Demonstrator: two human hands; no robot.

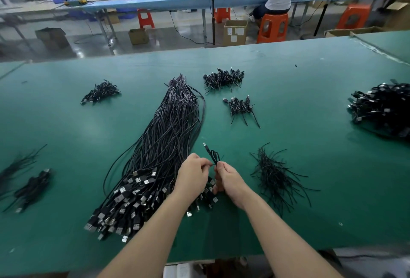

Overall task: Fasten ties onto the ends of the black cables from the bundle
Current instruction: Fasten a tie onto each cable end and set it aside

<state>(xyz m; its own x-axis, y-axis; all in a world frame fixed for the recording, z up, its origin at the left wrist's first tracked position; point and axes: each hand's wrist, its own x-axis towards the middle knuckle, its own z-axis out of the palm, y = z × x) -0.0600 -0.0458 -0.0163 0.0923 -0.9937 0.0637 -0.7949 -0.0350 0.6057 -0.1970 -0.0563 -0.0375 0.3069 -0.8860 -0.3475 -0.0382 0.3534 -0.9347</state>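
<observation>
A long bundle of thin black cables with silver-tipped USB plugs (155,149) lies across the green felt-covered surface (310,211), its plug ends fanned out toward the near edge and its bound tail pointing away. Just above the bundle's plug end, both hands meet: the left hand (193,174) pinches with curled fingers at a small coiled black cable (211,154), and the right hand (228,176) grips the same coil from the other side, its plug sticking up and away. Whether a tie is already round it is too fine to tell. To the right of the bundle, near the right hand, sits a loose heap of thin black twist ties (275,175). Beyond the bundle's right side lie two small piles of coiled, tied cables (224,78) (240,106), and another small pile (99,92) lies to its left.
</observation>
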